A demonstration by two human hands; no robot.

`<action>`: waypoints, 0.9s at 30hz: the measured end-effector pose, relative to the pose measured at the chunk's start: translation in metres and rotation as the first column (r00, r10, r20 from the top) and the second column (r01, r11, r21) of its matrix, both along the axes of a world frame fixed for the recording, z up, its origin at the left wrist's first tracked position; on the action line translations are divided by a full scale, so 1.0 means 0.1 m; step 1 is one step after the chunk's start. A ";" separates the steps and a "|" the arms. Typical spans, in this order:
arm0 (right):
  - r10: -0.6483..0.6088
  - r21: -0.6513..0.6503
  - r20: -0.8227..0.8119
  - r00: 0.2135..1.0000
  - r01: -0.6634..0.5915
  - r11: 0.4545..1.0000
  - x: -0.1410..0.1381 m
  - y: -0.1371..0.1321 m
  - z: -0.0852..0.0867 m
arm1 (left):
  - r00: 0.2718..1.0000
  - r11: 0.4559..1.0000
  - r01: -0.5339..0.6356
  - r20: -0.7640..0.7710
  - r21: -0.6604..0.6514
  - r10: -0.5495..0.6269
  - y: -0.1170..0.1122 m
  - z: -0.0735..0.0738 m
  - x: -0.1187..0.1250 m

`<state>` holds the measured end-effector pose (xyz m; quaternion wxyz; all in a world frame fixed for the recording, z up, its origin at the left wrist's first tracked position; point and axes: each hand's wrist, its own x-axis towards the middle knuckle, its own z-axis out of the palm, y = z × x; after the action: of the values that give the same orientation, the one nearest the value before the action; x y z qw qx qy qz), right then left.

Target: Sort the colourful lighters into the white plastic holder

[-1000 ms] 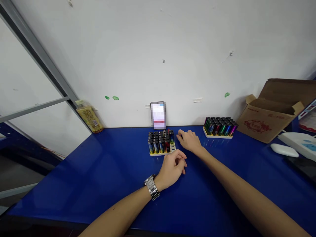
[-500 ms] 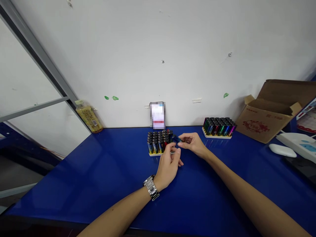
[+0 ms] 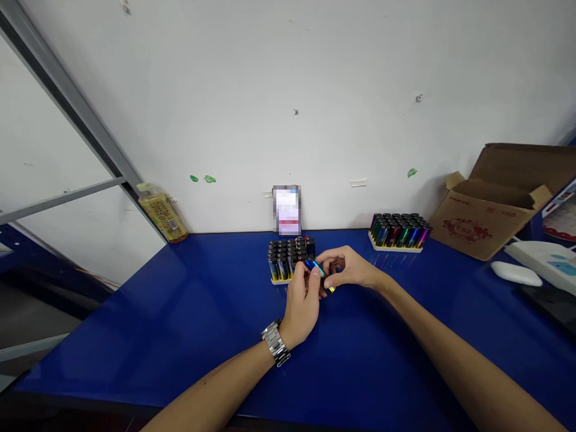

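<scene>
A shiny rainbow-coloured lighter (image 3: pixel 318 273) is held between both my hands, just in front of a tray of upright lighters (image 3: pixel 288 260) on the blue table (image 3: pixel 189 324). My left hand (image 3: pixel 302 303), with a metal watch on its wrist, pinches the lighter's near end. My right hand (image 3: pixel 348 269) has its fingers curled round the lighter's other end. A second tray of coloured lighters (image 3: pixel 398 231) stands to the right near the wall.
A blurred card (image 3: pixel 287 210) leans on the wall behind the near tray. A drink bottle (image 3: pixel 162 212) leans at the back left. At the right are an open cardboard box (image 3: pixel 499 201), a white mouse (image 3: pixel 515 273) and a white device (image 3: pixel 546 258).
My right hand took a lighter from the near tray's right side and drew it toward me. My left hand rose from the table and closed on the same lighter.
</scene>
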<state>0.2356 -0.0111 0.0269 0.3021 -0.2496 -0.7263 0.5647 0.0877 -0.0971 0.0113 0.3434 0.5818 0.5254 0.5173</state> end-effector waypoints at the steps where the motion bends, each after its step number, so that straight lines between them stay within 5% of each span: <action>1: 0.004 -0.034 -0.022 1.000 -0.005 0.999 0.01 0.01 -0.01 | 1.000 1.000 -0.013 -0.017 0.012 0.014 -0.01 0.00 0.00; 4: -0.132 -0.128 -0.114 0.985 0.117 0.985 0.04 0.06 -0.08 | 0.999 0.999 0.038 -0.013 0.022 -0.038 -0.02 0.02 0.00; 9: -0.332 -0.192 -0.154 0.931 0.301 0.934 0.02 0.14 -0.18 | 0.956 0.974 0.223 0.201 -0.033 -0.212 0.01 0.03 0.01; 19: -0.317 -0.022 -0.038 0.948 0.316 0.948 -0.01 0.11 -0.20 | 0.889 0.949 0.304 0.385 -0.087 -0.249 0.06 -0.05 0.02; 27: -0.323 -0.013 -0.010 0.946 0.323 0.946 -0.01 0.09 -0.17 | 0.948 0.945 0.287 0.189 -0.156 -0.257 0.05 -0.02 -0.02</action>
<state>0.2350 -0.0022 0.0101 0.3933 -0.3633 -0.6706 0.5133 0.0855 -0.0920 0.0091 0.5057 0.5701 0.4542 0.4615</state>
